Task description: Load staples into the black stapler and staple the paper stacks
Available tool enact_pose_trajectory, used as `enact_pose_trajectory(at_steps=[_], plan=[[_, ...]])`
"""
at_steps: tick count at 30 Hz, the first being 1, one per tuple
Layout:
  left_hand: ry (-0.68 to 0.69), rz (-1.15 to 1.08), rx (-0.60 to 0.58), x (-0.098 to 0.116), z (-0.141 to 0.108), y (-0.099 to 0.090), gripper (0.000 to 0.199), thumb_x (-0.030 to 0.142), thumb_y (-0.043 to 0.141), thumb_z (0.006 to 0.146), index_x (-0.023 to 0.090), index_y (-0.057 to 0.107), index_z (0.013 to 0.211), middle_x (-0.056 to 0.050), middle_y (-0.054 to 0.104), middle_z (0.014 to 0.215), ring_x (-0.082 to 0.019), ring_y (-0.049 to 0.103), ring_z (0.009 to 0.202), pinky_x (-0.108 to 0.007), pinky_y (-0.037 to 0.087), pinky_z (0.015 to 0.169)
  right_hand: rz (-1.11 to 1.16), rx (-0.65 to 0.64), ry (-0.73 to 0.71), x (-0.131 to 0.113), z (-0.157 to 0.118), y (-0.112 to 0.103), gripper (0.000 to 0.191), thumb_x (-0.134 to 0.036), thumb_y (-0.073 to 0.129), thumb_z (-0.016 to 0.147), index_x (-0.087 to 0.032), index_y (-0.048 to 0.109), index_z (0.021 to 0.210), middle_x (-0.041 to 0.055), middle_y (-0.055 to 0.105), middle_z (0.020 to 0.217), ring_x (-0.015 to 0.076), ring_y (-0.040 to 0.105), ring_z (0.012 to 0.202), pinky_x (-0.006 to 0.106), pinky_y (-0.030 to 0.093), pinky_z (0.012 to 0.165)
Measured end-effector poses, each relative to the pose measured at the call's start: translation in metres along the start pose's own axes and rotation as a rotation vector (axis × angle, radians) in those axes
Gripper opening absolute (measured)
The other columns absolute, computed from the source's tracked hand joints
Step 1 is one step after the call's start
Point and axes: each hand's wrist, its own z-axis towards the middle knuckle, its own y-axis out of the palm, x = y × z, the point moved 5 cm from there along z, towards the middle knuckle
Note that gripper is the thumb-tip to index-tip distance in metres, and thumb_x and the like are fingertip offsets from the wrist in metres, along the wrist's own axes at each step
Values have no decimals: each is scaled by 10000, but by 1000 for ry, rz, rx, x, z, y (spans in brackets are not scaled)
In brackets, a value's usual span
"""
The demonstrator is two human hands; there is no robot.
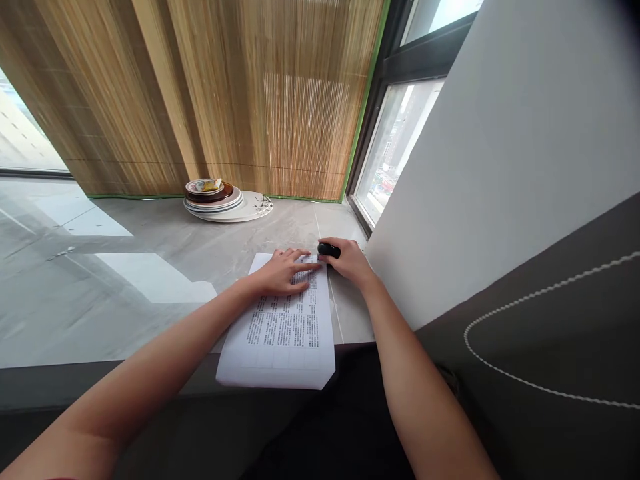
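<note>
Printed sheets of paper (287, 333) lie on the grey stone ledge, their near end hanging over its front edge. My left hand (283, 272) rests on the upper part of the sheets with its fingers spread, its index finger reaching toward the top right corner. At that corner, my right hand (347, 259) is closed around a small black stapler (329, 250). The stapler's rounded top shows between thumb and fingers, while the rest of it is hidden by the hand. Whether its jaws are around the paper cannot be made out.
A stack of plates (213, 200) with a small yellow packet (211, 185) on top stands at the back of the ledge (165, 333). Behind it hangs a bamboo blind (225, 100). A white wall (500, 147) rises close on the right, with a beaded cord (467, 333) hanging below.
</note>
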Motion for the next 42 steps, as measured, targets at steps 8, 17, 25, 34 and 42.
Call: enact_pose_trajectory(at_steps=[8,17,25,34,42], plan=[[0,38,-3,3,0,1,560,545,555,1009,413,564,1553,-131,445,1655,-397,428,1484,-624,361,1149,-91,-32,3,-6,6,8,349,-275,683,967,-339,735,1306,20,785,1232,273,673,1198,461,444,1102],[4,14,17,1,0,5,539,557,560,1002,426,590,1524,-89,454,1644,-394,435,1460,-621,346,1171,-221,-86,2,-9,7,16,368,-268,647,983,-347,721,1335,40,779,1200,298,628,1219,482,374,1062],[1,44,3,3,1,5,551,576,540,1010,423,579,1538,-111,441,1647,-399,417,1476,-630,350,1161,-239,-105,10,-15,9,16,350,-258,655,974,-333,737,1306,36,786,1177,304,623,1215,493,358,1058],[-3,-14,17,3,0,5,520,554,555,1002,424,611,1503,-100,435,1645,-401,405,1480,-638,314,1185,-244,-95,9,-15,10,16,357,-263,649,973,-343,740,1309,47,778,1183,314,617,1209,500,374,1054],[-7,-69,25,2,1,7,532,564,566,993,434,608,1507,-73,432,1653,-414,379,1486,-651,263,1215,-242,-98,1,-13,12,17,350,-258,660,968,-350,747,1294,44,785,1182,321,622,1200,516,379,1049]])
